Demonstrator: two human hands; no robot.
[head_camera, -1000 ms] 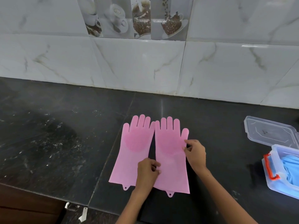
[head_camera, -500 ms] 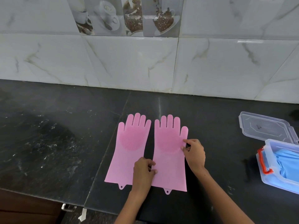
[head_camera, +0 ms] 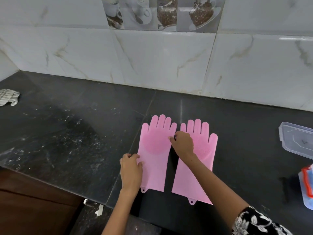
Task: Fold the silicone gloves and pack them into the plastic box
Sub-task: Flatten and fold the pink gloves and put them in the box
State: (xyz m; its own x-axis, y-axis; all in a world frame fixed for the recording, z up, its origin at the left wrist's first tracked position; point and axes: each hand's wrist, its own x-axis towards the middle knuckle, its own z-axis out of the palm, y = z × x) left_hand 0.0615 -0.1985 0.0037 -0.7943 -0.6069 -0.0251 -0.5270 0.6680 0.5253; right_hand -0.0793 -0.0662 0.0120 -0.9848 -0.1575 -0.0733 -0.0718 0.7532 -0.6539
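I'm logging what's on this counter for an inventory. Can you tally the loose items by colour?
Pink: 2, the left glove and the right glove
Clear plastic: 2, the lid and the box at the right edge
Grey-white striped: 1, a cloth at the far left
Total: 5

2 gloves (head_camera: 156, 150) side by side on counter (head_camera: 67, 133) | lid (head_camera: 298, 141) right | box (head_camera: 306, 189) probably before lid
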